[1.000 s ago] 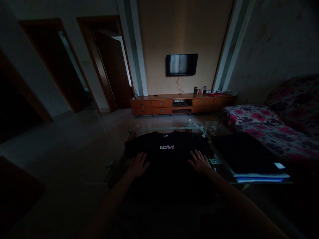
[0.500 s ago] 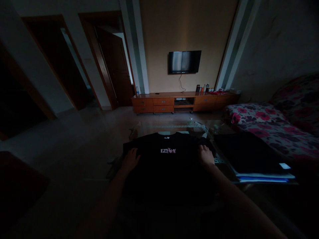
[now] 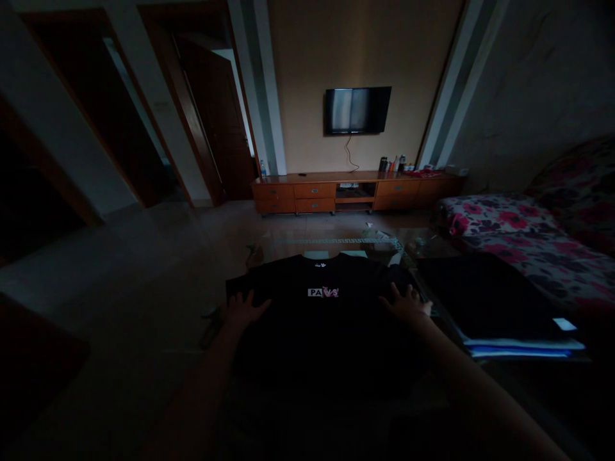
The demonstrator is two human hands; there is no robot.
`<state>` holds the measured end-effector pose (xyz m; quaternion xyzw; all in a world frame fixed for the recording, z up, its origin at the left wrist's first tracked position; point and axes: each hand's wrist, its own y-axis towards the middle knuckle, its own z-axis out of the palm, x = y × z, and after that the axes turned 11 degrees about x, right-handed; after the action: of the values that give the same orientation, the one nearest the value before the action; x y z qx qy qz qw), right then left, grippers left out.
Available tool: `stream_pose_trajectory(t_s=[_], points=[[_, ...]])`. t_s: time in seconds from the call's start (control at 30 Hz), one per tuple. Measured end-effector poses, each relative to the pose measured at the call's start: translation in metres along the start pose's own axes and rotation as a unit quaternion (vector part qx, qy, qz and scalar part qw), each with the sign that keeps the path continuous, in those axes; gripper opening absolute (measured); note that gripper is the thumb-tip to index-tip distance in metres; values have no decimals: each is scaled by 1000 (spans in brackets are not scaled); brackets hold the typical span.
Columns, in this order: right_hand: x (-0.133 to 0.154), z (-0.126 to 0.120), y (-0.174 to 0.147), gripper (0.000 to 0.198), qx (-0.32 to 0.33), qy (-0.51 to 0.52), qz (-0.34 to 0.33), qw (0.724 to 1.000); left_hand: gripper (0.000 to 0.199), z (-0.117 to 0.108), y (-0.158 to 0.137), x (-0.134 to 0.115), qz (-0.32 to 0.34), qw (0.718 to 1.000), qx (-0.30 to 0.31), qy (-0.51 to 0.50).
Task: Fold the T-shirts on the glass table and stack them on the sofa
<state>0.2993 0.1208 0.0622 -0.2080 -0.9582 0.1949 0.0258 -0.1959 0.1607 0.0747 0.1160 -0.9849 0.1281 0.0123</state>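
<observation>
A black T-shirt with a small white and pink chest print lies spread out, its neckline facing away from me. My left hand rests on the shirt near the left sleeve, fingers spread. On the other side, my right hand lies on the cloth by the right sleeve, its fingers also apart. Both hands are open and grip nothing that I can see. The shirt's lower part fades into the dark.
Under the shirt is a glass table with a patterned border. A stack of folded clothes sits at the right, black on top. Beyond it stands a floral sofa. A low wooden cabinet and a television are at the far wall.
My fingers have spread wider on the shirt. Both hands have moved slightly outward, and the sleeves lie more spread. The view has shifted a little.
</observation>
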Motion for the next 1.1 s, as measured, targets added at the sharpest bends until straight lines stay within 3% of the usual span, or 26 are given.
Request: stream_pose_trajectory(t_s=[0.13, 0.23, 0.3, 0.4, 0.53, 0.73, 0.83, 0.9, 0.97, 1.03, 1.1], points=[[5, -6, -2, 84, -48, 8, -9, 999, 75, -1, 2, -4, 16, 998, -57, 3], [1, -2, 3, 64, -82, 15, -70, 994, 63, 5, 7, -1, 131, 986, -102, 24], [-4, 4, 8, 63, -60, 6, -80, 995, 65, 12, 11, 5, 175, 981, -78, 22], [-8, 12, 14, 71, -17, -2, -46, 999, 72, 20, 16, 13, 149, 989, -20, 8], [-5, 20, 16, 76, -19, 2, -16, 1000, 74, 22, 16, 16, 119, 993, -8, -9], [11, 24, 7, 77, -93, 1, 43, 995, 68, 21, 10, 7, 99, 994, -32, -39], [19, 21, 0, 72, -160, -29, 0, 987, 62, 15, 9, 6, 91, 992, -69, -60], [25, 20, -3, 70, -160, -36, -66, 984, 60, 9, 8, 9, 57, 989, -114, -79], [29, 21, -6, 69, -127, -26, -116, 985, 61, 5, 7, 14, -44, 981, -153, -109], [33, 25, -7, 69, -92, -13, -127, 988, 67, 3, 8, 22, -156, 964, -165, -140], [35, 29, -6, 69, -70, -5, -119, 990, 73, 2, 10, 30, -210, 952, -145, -170]])
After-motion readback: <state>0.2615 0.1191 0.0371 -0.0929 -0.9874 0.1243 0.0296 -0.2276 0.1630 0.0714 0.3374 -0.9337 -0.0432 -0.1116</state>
